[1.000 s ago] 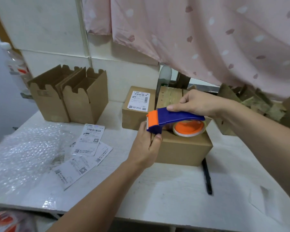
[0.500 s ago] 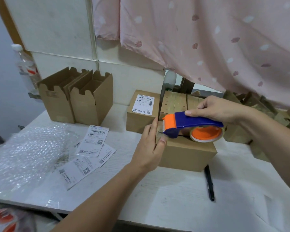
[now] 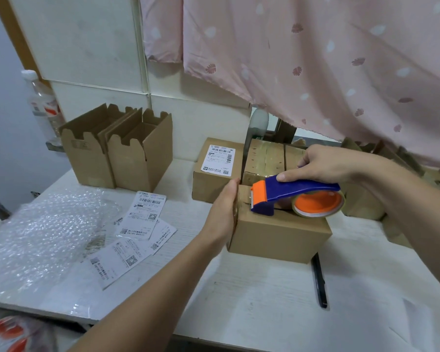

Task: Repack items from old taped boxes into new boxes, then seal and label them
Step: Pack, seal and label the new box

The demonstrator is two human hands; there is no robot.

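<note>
**Now sealing: tape end pinned, dispenser set on the seam**

We press our left hand (image 3: 226, 212) flat, fingers straight, against the nine o'clock end of the new box (image 3: 277, 235) at the middle of the surface (image 3: 264, 313), likely pinning the tape's end and steadying the box. Our right hand (image 3: 323, 163) has its grip closed round the handle of the tape dispenser (image 3: 295, 196), which sits on the box top over the flap seam, cutter toward nine o'clock.

At twelve o'clock, just behind, stand a labelled box (image 3: 208, 184) and an old taped box (image 3: 267, 158). Loose labels (image 3: 142, 224) and bubble wrap (image 3: 41, 237) lie at nine, open boxes (image 3: 117, 153) at ten. A pen (image 3: 319, 283) lies at five, off the tape's path.
</note>
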